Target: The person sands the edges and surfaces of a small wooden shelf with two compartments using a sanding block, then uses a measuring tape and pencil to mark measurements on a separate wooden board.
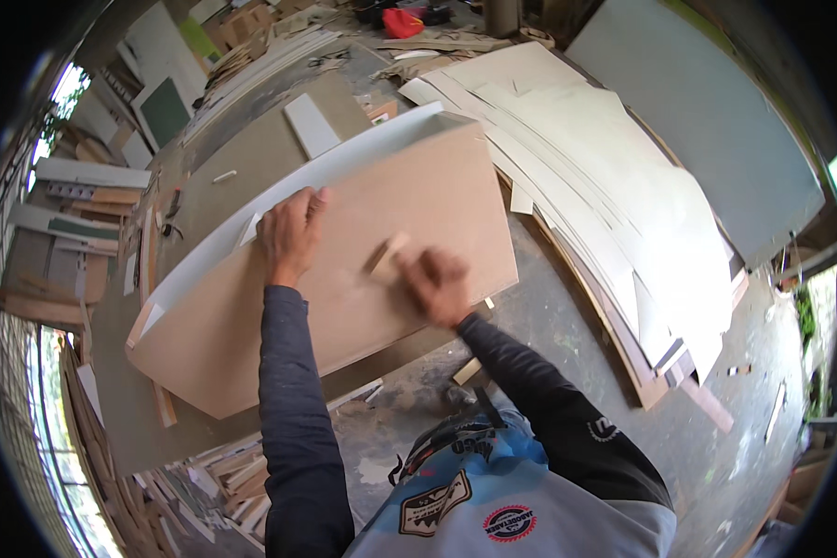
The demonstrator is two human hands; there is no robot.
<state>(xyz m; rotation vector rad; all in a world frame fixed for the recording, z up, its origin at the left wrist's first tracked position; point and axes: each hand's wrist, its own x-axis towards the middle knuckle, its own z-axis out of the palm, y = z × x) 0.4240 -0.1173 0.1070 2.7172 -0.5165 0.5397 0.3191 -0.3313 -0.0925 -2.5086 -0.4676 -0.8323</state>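
Observation:
A long brown board panel [409, 205] with angled ends lies broad face up before me, forming the top side of a shallow box-like piece. Along its far side runs a white inner strip [344, 152]. My left hand [293, 232] is at the panel's far edge, its fingers bent over that edge. Over the middle of the panel, my right hand [437, 284] is smeared by motion. At its fingertips is a small light wooden block [388, 258], blurred like the hand and seemingly pinched in it.
Beneath the piece is a large grey-brown board [223, 200] with a white strip [312, 126] on it. Large white sheets [604, 177] are stacked at the right. Wood offcuts [228, 488] lie at the lower left, and a grey panel [707, 121] leans at the far right.

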